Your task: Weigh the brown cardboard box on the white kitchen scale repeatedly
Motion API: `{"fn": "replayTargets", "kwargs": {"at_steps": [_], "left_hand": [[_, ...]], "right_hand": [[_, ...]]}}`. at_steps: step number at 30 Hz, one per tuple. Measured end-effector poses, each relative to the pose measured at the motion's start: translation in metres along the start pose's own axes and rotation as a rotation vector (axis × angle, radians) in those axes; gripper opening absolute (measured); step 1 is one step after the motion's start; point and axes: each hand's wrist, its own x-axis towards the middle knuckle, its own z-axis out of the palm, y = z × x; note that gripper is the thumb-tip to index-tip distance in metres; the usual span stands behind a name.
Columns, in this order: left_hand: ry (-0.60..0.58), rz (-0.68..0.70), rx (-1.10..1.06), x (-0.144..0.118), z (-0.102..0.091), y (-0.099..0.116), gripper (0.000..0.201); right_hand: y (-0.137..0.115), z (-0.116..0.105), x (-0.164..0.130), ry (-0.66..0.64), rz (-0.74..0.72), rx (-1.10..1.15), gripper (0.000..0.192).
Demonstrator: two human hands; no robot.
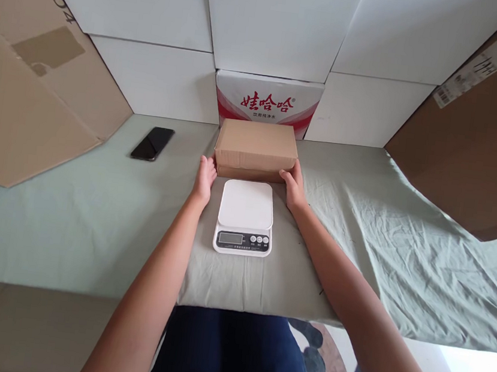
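Observation:
A closed brown cardboard box (257, 145) rests on the cloth-covered table, between both my hands. My left hand (205, 177) presses against its left side, the fingertips partly hidden by the box. On the opposite side, my right hand (294, 185) grips the front right corner, thumb across the front face. Just in front of the box lies a white digital kitchen scale (245, 216), its platform bare and its display dark. My forearms pass on either side of the scale.
A black smartphone (153, 143) lies to the left on the green cloth (91, 215). Behind stands a white-and-red printed carton (268, 101) against white panels. Large cardboard sheets (38, 88) flank the table on the left and right.

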Motion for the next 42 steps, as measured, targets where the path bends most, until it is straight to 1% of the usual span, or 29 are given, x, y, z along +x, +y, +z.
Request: {"fn": "replayTargets", "kwargs": {"at_steps": [3,7,10,13,16,18,20,22,25,27,29,33,38,42], "left_hand": [[-0.008,0.003,-0.004,0.0,-0.001,0.001,0.098],[0.005,0.009,-0.006,0.001,-0.001,0.004,0.099],[0.026,0.07,0.018,-0.005,-0.001,0.008,0.101],[0.042,0.211,0.091,-0.025,0.002,0.018,0.096],[0.005,0.376,0.148,-0.06,0.006,0.031,0.088],[-0.015,0.428,0.147,-0.086,0.007,0.038,0.087],[-0.023,0.424,0.137,-0.111,0.007,0.041,0.089],[-0.037,0.383,0.136,-0.131,0.005,0.041,0.092],[-0.083,0.31,0.135,-0.149,-0.001,0.036,0.093],[-0.101,0.28,0.128,-0.154,-0.004,0.033,0.092],[-0.099,0.271,0.118,-0.158,-0.007,0.03,0.089],[-0.085,0.241,0.104,-0.164,-0.012,0.027,0.087],[-0.063,0.202,0.129,-0.171,-0.014,0.027,0.087],[-0.036,0.194,0.143,-0.172,-0.013,0.029,0.089]], "right_hand": [[0.0,0.0,0.001,-0.021,-0.013,0.001,0.065],[-0.004,0.002,-0.003,-0.052,-0.025,0.017,0.075],[-0.011,0.005,-0.009,-0.055,-0.071,0.036,0.08],[-0.023,0.005,-0.017,-0.053,-0.103,0.041,0.087],[-0.04,0.004,-0.03,-0.045,-0.141,0.067,0.091],[-0.05,0.002,-0.045,-0.043,-0.166,0.081,0.088],[-0.055,0.0,-0.065,-0.044,-0.161,0.076,0.084],[-0.057,-0.002,-0.087,-0.023,-0.13,0.068,0.086],[-0.054,-0.005,-0.115,-0.001,-0.089,0.065,0.09],[-0.053,-0.006,-0.127,-0.005,-0.077,0.063,0.09],[-0.052,-0.007,-0.132,-0.008,-0.061,0.053,0.089],[-0.053,-0.007,-0.134,-0.008,-0.017,0.034,0.088],[-0.055,-0.007,-0.135,-0.02,0.001,0.017,0.081],[-0.056,-0.008,-0.137,-0.019,0.016,0.013,0.084]]}}
